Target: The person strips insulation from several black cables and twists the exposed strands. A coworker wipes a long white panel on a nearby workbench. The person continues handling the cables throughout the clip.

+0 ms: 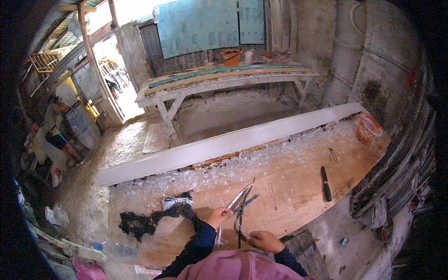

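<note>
Over the near part of a plywood table (289,205), my left hand (219,217) is closed round flat strips. A white strip (240,195) and a dark grey strip (249,200) cross just beyond its fingers. A thin black strip (240,228) runs down between my hands. My right hand (265,241), lower and to the right, pinches the end of a pale strip (240,227) that curves up toward the crossing. Left of my left hand lie a tangle of black cords (137,224) and a bundle of white cords (177,201).
A black-handled knife (325,185) and an orange tub (368,129) are on the table's right side. Along the far edge runs a long white moulding (233,142). Behind stands a workbench (224,79) with an orange bucket (231,57). A person (58,128) bends beside a blue barrel (83,126).
</note>
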Available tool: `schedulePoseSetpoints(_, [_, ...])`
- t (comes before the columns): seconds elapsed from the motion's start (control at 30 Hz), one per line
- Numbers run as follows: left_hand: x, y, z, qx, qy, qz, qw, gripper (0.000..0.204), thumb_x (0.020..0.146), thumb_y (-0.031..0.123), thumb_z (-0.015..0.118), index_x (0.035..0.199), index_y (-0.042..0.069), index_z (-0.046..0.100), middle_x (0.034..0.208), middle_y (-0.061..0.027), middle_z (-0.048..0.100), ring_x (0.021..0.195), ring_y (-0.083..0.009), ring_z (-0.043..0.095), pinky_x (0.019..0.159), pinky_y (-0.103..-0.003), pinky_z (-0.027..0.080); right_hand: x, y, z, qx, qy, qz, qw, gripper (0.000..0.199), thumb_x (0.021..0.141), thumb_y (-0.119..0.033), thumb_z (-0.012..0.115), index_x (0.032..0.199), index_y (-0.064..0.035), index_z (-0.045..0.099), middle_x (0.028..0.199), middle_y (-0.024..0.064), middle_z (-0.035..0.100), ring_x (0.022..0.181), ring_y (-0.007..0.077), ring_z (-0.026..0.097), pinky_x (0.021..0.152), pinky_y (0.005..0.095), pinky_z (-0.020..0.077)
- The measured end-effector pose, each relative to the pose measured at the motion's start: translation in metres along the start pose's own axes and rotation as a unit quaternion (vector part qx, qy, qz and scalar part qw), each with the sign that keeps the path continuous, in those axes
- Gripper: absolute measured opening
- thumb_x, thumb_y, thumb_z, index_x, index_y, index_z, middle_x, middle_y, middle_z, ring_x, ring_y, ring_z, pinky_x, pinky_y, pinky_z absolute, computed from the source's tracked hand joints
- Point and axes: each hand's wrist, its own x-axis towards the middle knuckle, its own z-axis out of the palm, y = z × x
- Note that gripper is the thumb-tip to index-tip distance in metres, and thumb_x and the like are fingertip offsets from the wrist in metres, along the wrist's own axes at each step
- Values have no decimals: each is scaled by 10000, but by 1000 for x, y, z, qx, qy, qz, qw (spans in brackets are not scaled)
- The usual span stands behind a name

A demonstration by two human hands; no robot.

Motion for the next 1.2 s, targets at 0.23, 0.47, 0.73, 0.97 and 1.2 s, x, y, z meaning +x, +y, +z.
schedulePoseSetpoints(0.23, [-12,-9,-10,270,68,-13,960,285,702,201,674,881,10,561,795,-164,596,733,-290,585,664,-374,455,6,51,-43,-22,213,129,968,260,809,-278,525,941,-67,598,861,143,604,822,304,578,717,377,452])
schedulePoseSetpoints(0.47, [-14,-16,-12,323,36,24,945,266,693,128,660,906,5,559,763,-141,599,703,-262,587,645,-359,465,5,48,-30,-31,248,115,961,633,820,-340,542,1277,22,296,1221,261,405,1135,369,402,929,377,353])
schedulePoseSetpoints(0.73, [-31,48,-10,-145,-46,-87,985,160,761,143,648,842,41,556,738,-3,576,579,-62,495,490,-191,386,13,3,-3,197,123,-6,973,357,844,-257,535,1098,-5,534,1029,132,587,944,217,556,806,308,432])
schedulePoseSetpoints(0.97, [-54,116,2,-214,-114,-74,967,147,798,187,616,800,50,564,698,1,577,560,-43,481,461,-159,354,27,-46,-18,391,163,-72,903,266,856,-191,533,1026,12,562,886,46,599,812,127,542,745,252,432])
schedulePoseSetpoints(1.2, [-64,125,2,-171,-166,-57,970,236,835,282,567,831,47,585,700,16,568,581,-31,481,479,-163,365,20,-65,-31,489,175,-50,853,149,792,-155,618,855,-21,600,725,10,582,650,74,504,595,204,382])
